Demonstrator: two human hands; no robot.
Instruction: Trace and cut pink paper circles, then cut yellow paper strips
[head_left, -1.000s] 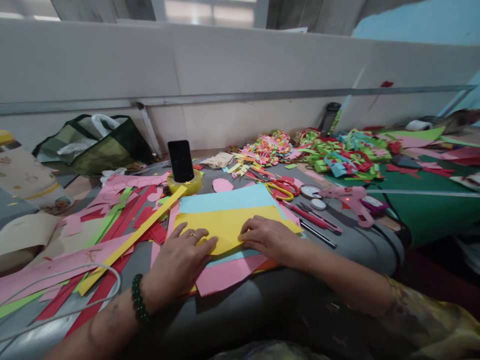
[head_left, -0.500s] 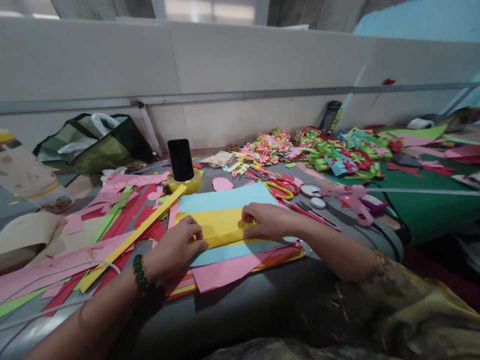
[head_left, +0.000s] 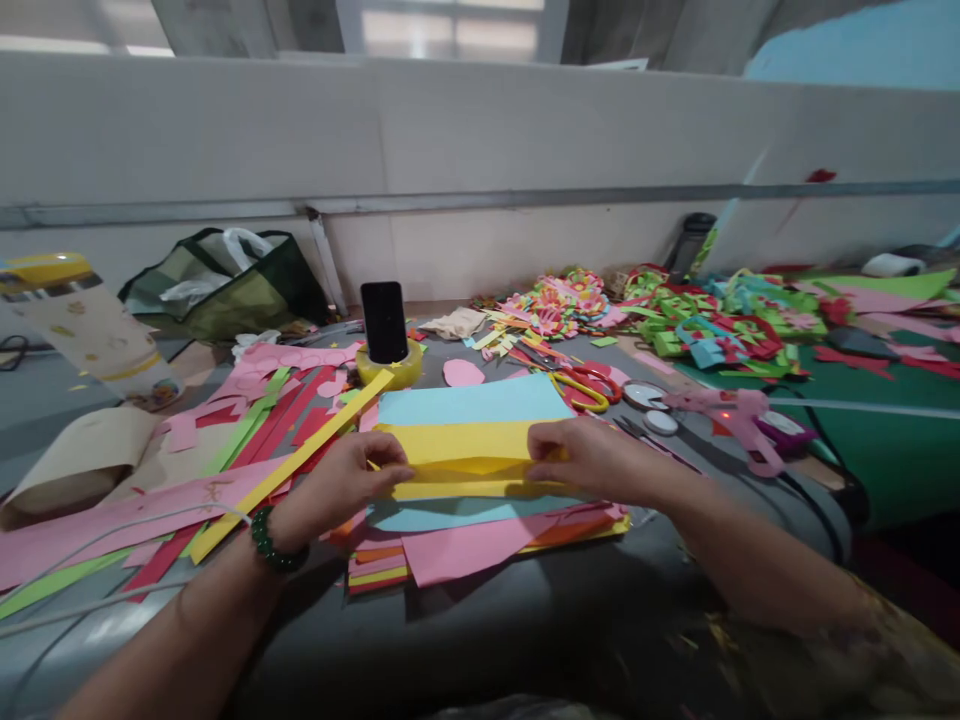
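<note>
A folded sheet of yellow paper (head_left: 457, 445) lies over a light blue sheet (head_left: 480, 400), on top of a stack of pink, orange and red paper (head_left: 465, 548). My left hand (head_left: 360, 470), with a green bead bracelet at the wrist, pinches the left end of the yellow paper. At the opposite end my right hand (head_left: 574, 455) grips it between thumb and bent fingers. Between the hands the paper's near edge is lifted, leaving a shadowed gap under the fold. A long yellow strip (head_left: 292, 465) lies beside my left hand.
Red and yellow-handled scissors (head_left: 589, 388) and a pink glue gun (head_left: 731, 415) lie to the right. A phone (head_left: 383, 322) stands in a tape roll (head_left: 397, 372) behind the stack. Paper flowers (head_left: 559, 303) are heaped further back. A bottle (head_left: 90, 330) and paper strips are at left.
My hands have moved apart toward the ends of the yellow paper, and its near edge now stands raised. The camera view has shifted, so the scene sits further right.
</note>
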